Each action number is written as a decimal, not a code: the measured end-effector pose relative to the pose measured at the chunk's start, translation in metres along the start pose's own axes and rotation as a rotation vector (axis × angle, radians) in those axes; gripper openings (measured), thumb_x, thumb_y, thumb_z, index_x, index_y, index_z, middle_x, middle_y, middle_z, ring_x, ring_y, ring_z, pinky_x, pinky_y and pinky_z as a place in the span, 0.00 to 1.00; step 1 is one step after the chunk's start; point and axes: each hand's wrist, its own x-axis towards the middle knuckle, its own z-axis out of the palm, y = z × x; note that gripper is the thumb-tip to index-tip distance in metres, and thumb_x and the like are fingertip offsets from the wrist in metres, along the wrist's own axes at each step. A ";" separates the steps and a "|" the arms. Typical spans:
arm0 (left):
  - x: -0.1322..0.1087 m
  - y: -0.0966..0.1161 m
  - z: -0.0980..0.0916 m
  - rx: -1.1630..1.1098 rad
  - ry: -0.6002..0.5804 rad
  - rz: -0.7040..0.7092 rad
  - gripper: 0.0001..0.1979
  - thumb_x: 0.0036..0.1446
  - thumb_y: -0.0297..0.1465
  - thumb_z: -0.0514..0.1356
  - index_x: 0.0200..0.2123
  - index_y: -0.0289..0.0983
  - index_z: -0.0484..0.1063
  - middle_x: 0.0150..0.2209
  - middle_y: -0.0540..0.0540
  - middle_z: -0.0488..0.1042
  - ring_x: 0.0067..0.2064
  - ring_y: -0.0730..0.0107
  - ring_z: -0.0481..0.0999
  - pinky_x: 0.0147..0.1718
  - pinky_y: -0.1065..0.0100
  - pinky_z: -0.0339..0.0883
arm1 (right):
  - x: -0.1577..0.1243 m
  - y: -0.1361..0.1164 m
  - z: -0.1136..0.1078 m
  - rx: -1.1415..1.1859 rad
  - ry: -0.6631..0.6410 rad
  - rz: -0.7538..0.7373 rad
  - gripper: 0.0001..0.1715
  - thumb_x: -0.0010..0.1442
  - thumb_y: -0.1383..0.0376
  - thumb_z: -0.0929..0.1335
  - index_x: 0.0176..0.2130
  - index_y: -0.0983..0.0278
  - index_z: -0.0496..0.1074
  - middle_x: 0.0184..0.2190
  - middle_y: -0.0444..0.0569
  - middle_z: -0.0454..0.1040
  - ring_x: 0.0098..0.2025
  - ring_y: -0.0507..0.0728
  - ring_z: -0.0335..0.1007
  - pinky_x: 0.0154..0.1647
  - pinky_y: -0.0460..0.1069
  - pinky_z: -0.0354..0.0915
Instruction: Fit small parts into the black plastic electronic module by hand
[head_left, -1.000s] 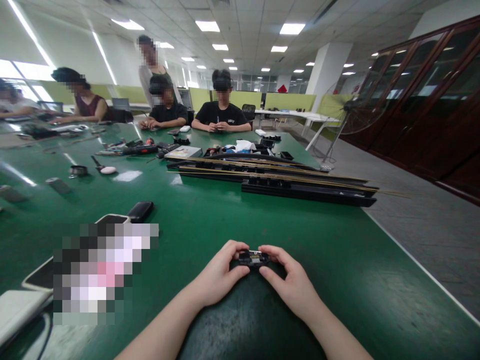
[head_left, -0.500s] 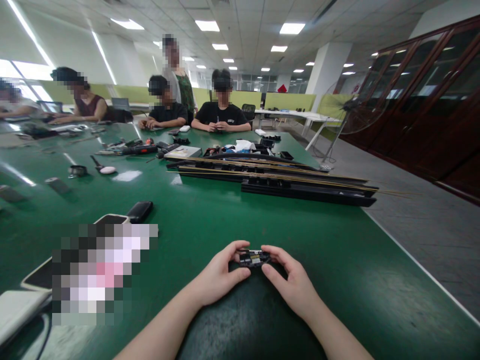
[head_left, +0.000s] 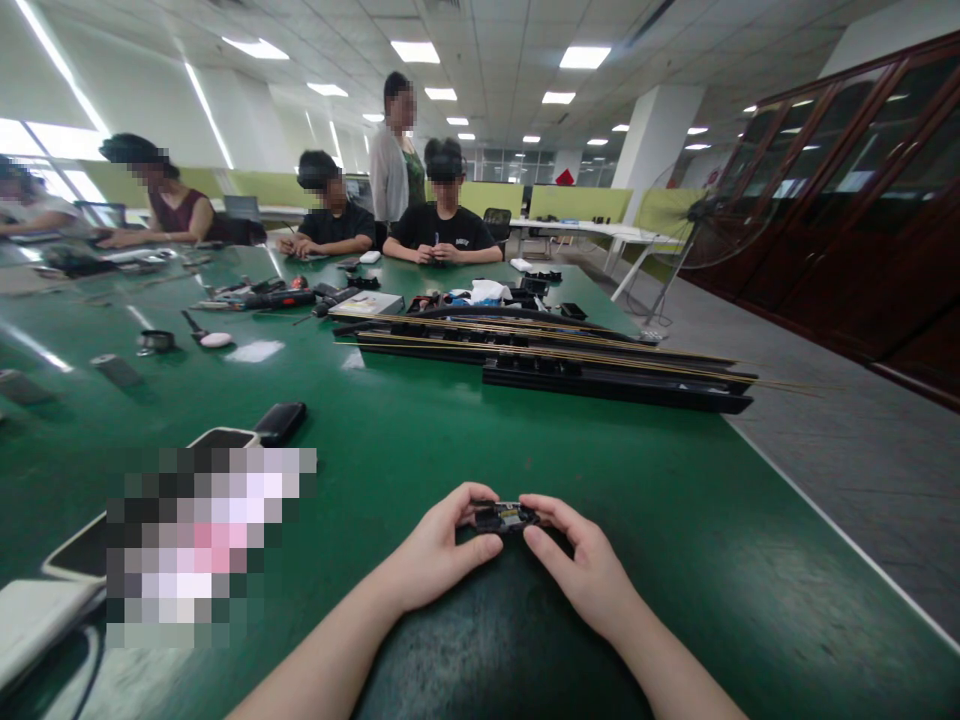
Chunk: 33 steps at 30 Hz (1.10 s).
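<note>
Between my two hands is a small black device [head_left: 507,517], with a yellowish and silver patch like exposed electronics on its face; its exact kind I cannot make out. My left hand [head_left: 450,540] grips its left end, thumb at the near edge and fingers curled over the far side. At the right end my right hand [head_left: 574,548] pinches it the same way. The device is held just above the green table [head_left: 420,450], and its ends are partly hidden by my fingers.
Long black rails [head_left: 615,385] with thin brass-coloured rods lie across the table ahead. On the left are a phone [head_left: 82,545], a black case [head_left: 281,424] and a white box [head_left: 41,625]. Tools [head_left: 277,300] lie farther back. Several people sit opposite; one person [head_left: 394,165] stands behind them.
The device is tilted slightly differently in my hands, which stay almost in place. The standing person in the background has moved to the right and turned.
</note>
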 end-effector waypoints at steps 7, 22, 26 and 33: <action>0.000 -0.001 0.000 0.007 -0.008 -0.008 0.16 0.51 0.31 0.56 0.44 0.38 0.61 0.40 0.47 0.69 0.42 0.68 0.69 0.43 0.64 0.61 | 0.000 -0.002 -0.001 -0.022 -0.005 0.010 0.17 0.54 0.60 0.64 0.44 0.62 0.68 0.41 0.50 0.75 0.43 0.58 0.70 0.48 0.55 0.63; 0.000 0.001 0.000 0.017 -0.026 -0.007 0.14 0.53 0.33 0.55 0.44 0.37 0.60 0.39 0.48 0.68 0.41 0.70 0.68 0.42 0.67 0.62 | 0.001 0.001 0.000 -0.010 0.005 -0.002 0.18 0.54 0.59 0.65 0.45 0.61 0.67 0.42 0.50 0.74 0.44 0.58 0.69 0.48 0.55 0.62; -0.001 0.001 0.000 0.033 -0.024 -0.005 0.14 0.53 0.33 0.54 0.44 0.37 0.60 0.39 0.47 0.68 0.41 0.70 0.68 0.41 0.67 0.62 | 0.001 0.001 0.000 -0.016 0.007 -0.014 0.18 0.54 0.60 0.65 0.45 0.61 0.67 0.43 0.50 0.73 0.45 0.58 0.68 0.49 0.55 0.62; -0.001 0.000 0.001 0.065 -0.021 0.005 0.16 0.50 0.29 0.56 0.44 0.38 0.61 0.41 0.48 0.68 0.43 0.69 0.67 0.45 0.64 0.60 | -0.001 -0.002 0.000 -0.060 -0.007 -0.110 0.16 0.52 0.62 0.67 0.43 0.59 0.70 0.44 0.49 0.72 0.46 0.58 0.67 0.50 0.54 0.61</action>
